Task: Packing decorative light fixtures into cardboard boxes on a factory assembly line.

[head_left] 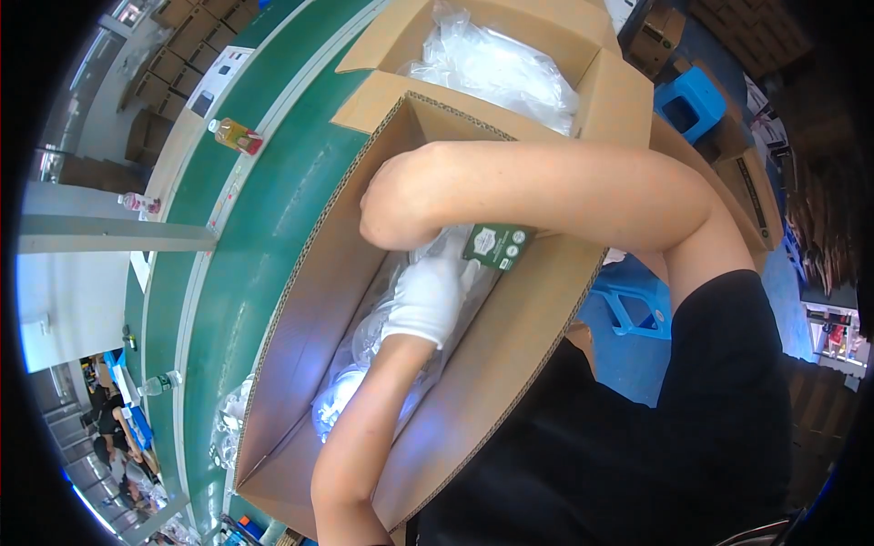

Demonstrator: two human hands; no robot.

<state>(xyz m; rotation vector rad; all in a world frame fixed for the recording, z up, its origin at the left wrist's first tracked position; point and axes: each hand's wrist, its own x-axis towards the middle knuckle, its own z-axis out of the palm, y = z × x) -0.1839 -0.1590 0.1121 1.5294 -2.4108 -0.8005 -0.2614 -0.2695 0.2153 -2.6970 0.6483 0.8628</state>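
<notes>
My left hand, in a white glove, reaches down into a long open cardboard box. Its fingers curl at a clear plastic package that bears a green label card. Across the far part of the box comes my right arm. My right hand bends down inside the box wall, its back showing bare; its fingers are hidden below. More clear, rounded plastic-wrapped items lie along the bottom of the box, under and beside my left forearm.
A second open box holding clear plastic bags adjoins at the far side. Left of the box runs a green work surface with a drink bottle and another bottle. Blue stools and cartons stand to the right.
</notes>
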